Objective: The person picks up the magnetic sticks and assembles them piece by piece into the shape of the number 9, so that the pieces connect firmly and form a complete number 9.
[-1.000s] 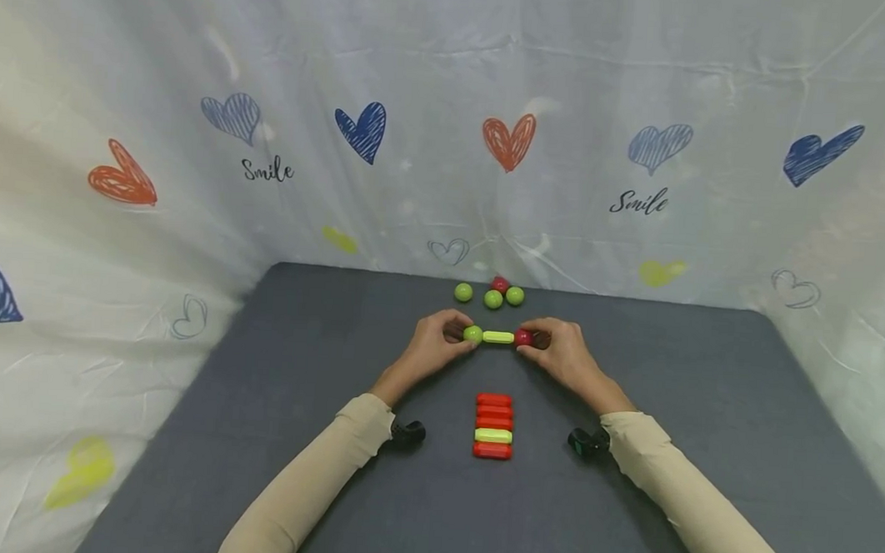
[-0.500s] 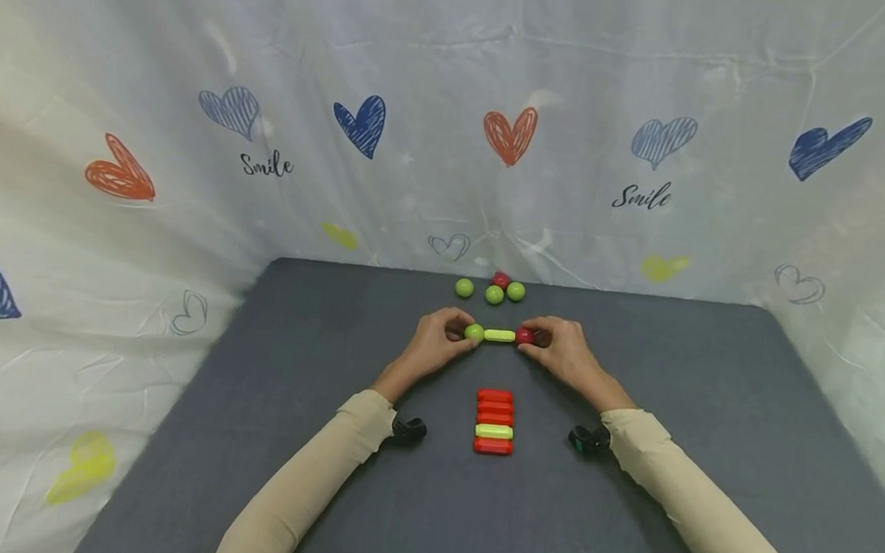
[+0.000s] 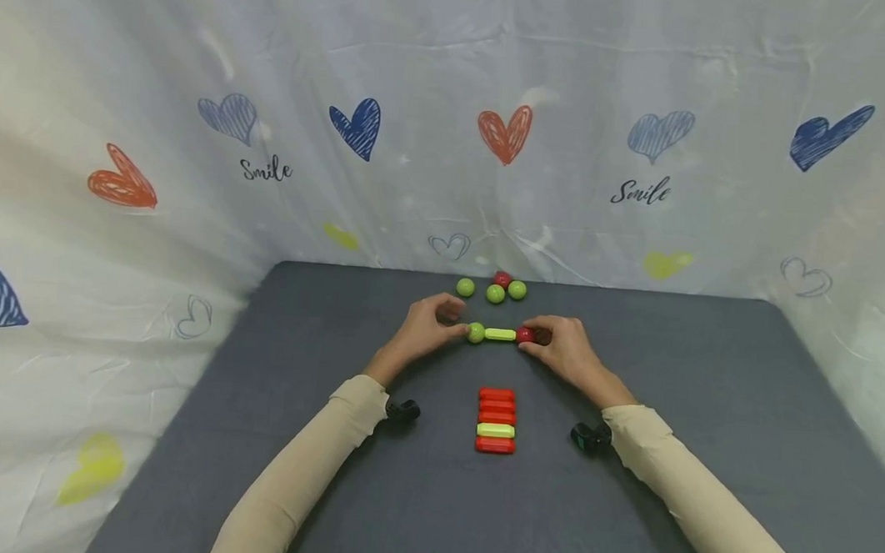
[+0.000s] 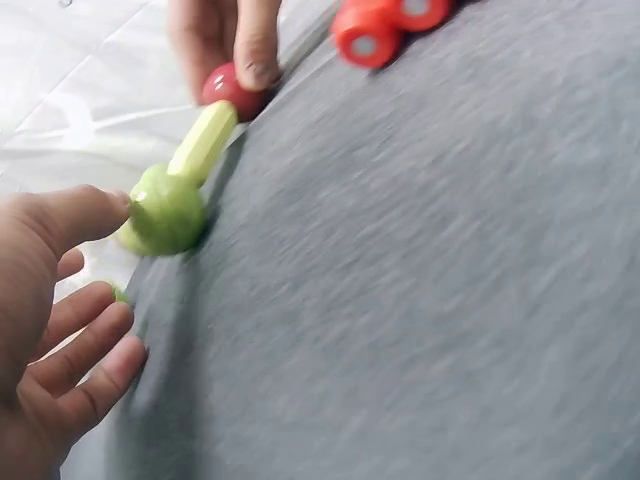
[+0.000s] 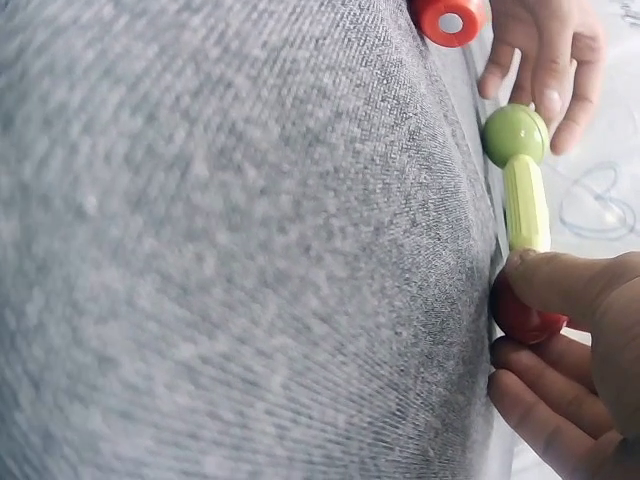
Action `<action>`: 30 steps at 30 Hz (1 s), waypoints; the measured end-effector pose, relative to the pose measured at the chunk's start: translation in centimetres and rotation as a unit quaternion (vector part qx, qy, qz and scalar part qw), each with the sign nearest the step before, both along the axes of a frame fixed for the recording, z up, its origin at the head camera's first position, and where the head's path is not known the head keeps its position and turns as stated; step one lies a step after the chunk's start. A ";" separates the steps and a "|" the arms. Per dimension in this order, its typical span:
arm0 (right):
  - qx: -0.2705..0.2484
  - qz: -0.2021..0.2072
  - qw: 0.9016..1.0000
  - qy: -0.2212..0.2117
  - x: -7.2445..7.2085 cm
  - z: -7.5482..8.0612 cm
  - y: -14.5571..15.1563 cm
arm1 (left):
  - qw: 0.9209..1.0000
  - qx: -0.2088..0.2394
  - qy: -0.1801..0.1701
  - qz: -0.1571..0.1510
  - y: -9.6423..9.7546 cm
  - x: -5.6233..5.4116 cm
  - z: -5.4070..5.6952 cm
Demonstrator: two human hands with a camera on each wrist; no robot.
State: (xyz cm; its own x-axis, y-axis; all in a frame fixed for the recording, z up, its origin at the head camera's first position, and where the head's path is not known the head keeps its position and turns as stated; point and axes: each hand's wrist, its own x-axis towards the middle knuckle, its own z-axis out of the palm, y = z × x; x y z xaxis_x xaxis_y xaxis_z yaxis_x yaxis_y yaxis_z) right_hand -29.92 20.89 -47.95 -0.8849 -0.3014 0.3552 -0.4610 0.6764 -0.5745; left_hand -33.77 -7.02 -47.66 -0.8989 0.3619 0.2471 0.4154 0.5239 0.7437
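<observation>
A yellow-green faceted rod (image 3: 500, 335) joins a green ball (image 3: 475, 332) at its left end to a red ball (image 3: 524, 335) at its right end. My right hand (image 3: 565, 348) pinches the red ball between thumb and fingers. At the green ball, my left hand (image 3: 426, 330) has its fingers spread apart from the ball. Its thumb tip lies against or very near the ball in the left wrist view, where the green ball (image 4: 165, 212) looks blurred.
Several loose balls, green (image 3: 495, 293) and red (image 3: 502, 278), lie near the table's back edge. Nearer the person, several red rods (image 3: 497, 395) and one yellow-green rod (image 3: 495, 430) form a stacked row on the grey tabletop (image 3: 371, 490). A printed curtain (image 3: 423, 75) hangs behind.
My left hand has let go of the green ball, its fingers opening away to the left. My right hand still pinches the red ball, and the joined piece stays in nearly the same place.
</observation>
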 end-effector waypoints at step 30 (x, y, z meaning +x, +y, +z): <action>0.005 0.003 1.000 -0.009 -0.4 0.3 0.3 | 0.918 -0.293 -0.025 -0.267 5.9 4.8 3.7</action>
State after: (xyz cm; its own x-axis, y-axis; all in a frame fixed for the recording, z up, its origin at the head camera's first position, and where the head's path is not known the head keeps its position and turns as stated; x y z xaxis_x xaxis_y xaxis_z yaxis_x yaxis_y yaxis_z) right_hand -30.34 21.21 -47.65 -0.8892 -0.3107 0.3358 -0.4549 0.6787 -0.5766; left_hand -29.02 -1.13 -44.00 -0.5595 0.8118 -0.1671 0.7028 0.5716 0.4234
